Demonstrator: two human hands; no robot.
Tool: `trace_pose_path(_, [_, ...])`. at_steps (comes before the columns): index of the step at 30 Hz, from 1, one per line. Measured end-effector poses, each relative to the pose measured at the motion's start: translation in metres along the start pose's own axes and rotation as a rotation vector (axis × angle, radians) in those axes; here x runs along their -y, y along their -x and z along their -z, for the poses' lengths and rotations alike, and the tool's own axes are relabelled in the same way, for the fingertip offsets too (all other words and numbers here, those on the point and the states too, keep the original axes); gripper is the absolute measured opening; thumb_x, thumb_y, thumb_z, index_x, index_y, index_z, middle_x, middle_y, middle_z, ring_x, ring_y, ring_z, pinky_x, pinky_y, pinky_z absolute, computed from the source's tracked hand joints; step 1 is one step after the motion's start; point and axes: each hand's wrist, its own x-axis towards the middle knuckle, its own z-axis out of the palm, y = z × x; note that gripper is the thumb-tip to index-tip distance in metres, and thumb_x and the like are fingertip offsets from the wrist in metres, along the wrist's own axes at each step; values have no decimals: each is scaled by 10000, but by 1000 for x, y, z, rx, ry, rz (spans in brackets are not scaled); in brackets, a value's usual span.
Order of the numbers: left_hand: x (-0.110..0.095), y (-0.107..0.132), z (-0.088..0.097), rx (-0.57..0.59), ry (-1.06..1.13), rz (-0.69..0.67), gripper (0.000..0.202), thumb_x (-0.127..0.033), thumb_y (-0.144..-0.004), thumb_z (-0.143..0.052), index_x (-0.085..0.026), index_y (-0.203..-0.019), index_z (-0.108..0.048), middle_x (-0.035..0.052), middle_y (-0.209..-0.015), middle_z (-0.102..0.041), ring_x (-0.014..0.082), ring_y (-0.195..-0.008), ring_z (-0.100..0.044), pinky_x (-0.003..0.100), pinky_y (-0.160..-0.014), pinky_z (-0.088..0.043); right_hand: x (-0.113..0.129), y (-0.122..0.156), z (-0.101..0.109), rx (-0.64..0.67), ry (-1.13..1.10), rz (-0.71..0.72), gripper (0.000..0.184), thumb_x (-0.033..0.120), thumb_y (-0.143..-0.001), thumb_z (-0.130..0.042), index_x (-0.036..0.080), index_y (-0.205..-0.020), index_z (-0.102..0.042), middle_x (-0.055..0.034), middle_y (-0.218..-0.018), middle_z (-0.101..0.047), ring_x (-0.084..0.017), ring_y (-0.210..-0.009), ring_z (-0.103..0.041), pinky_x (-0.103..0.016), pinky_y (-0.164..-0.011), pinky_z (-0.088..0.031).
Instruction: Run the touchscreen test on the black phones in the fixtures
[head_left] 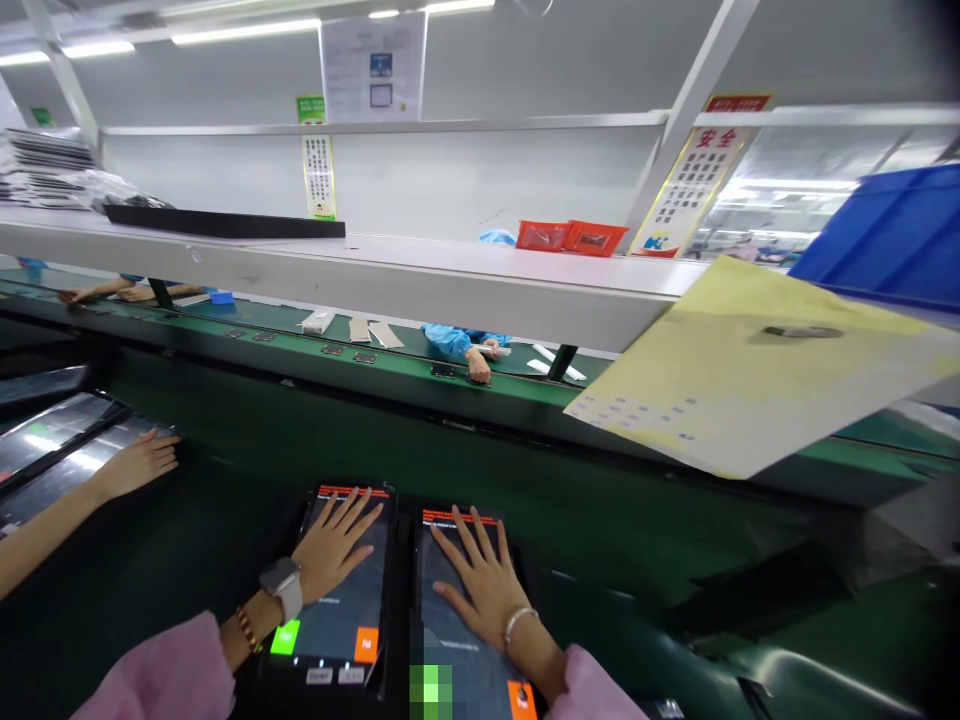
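Two tablets lie side by side on the green conveyor belt [225,540] in front of me, screens lit. My left hand [334,550] rests flat on the left tablet [341,610], fingers spread, with a watch and bracelet on the wrist. My right hand [480,580] lies flat on the right tablet [461,650], fingers spread, a bracelet on the wrist. Each screen shows a red text line at the top and green and orange buttons at the bottom. Both sleeves are pink.
Another person's hand [139,462] reaches in from the left beside more dark tablets [52,440]. Across the belt, a worker's blue-sleeved hand [476,362] works under a white shelf [420,275]. A yellow sheet [757,370], orange bins [574,237] and a blue crate [892,235] sit to the right.
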Motion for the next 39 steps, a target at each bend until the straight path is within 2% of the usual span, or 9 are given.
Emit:
trace_pose_path(8, [0,0,-1,-101,-77,-34,604,-482,-1058,-336,-280,-1591,-137,64,-1586,-360,278,-1417,-383,428,-1157,-218,-4,-1,-6,-23,19,24,667,673,-974,-323,421,-1556,-116,-85,-1647,-97,-444,-1499,-139,-782,-1119,-139])
trace_pose_path(20, [1,2,-3,-56,3,-14,604,-483,-1048,-375,-304,-1586,-168,54,-1596,-344,266,-1433,-368,421,-1191,-215,-5,-2,-10,-28,3,33,665,670,-975,-328,419,-1558,-130,-103,-1639,-102,-454,-1493,-130,-801,-1103,-158])
trace_pose_path(23, [2,-1,-2,15,70,12,584,-486,-1048,-370,-307,-1580,-209,61,-1604,-324,279,-1453,-345,455,-1202,-227,-3,-6,-2,17,-12,13,662,676,-970,-336,415,-1554,-166,-100,-1640,-100,-449,-1494,-120,-799,-1110,-133])
trace_pose_path(26, [1,-6,9,158,222,79,582,-520,-1040,-356,-275,-1565,-294,86,-1610,-303,308,-1481,-294,522,-1212,-234,4,-3,11,92,-14,-40,676,670,-960,-389,383,-1551,-229,-99,-1642,-96,-427,-1505,-71,-763,-1143,-90])
trace_pose_path(28, [0,-3,22,189,356,155,615,-536,-1032,-360,-225,-1561,-321,106,-1621,-269,313,-1505,-234,521,-1222,-238,12,5,19,134,-50,-52,818,732,-909,-433,309,-1569,-198,-134,-1642,-49,-425,-1505,-5,-743,-1155,-74])
trace_pose_path(30, [-1,7,39,127,489,264,619,-526,-1031,-353,-201,-1557,-328,108,-1624,-267,287,-1511,-222,475,-1230,-257,21,17,24,155,-114,2,1019,822,-811,-486,260,-1583,-129,-160,-1640,2,-440,-1494,62,-757,-1142,-50])
trace_pose_path(33, [-5,35,65,2,579,523,545,-511,-1006,-361,-193,-1426,-502,112,-1492,-474,267,-1402,-427,437,-1197,-339,31,35,23,186,-169,58,1177,841,-683,-623,283,-1588,-119,-152,-1644,45,-469,-1474,121,-791,-1103,35])
trace_pose_path(36, [-12,59,76,26,578,849,534,-533,-931,-364,-134,-1159,-636,154,-1203,-629,306,-1124,-631,470,-1056,-480,30,41,10,159,-278,-9,1191,793,-686,-668,279,-1596,-96,-142,-1653,34,-447,-1476,148,-773,-1111,57])
trace_pose_path(39, [-16,57,71,63,616,1023,578,-546,-831,-439,-83,-1131,-612,225,-1191,-622,384,-1178,-601,514,-1059,-454,21,40,-6,-24,-480,-90,1033,738,-823,-568,318,-1599,-30,-113,-1666,-68,-392,-1506,102,-769,-1127,-2])
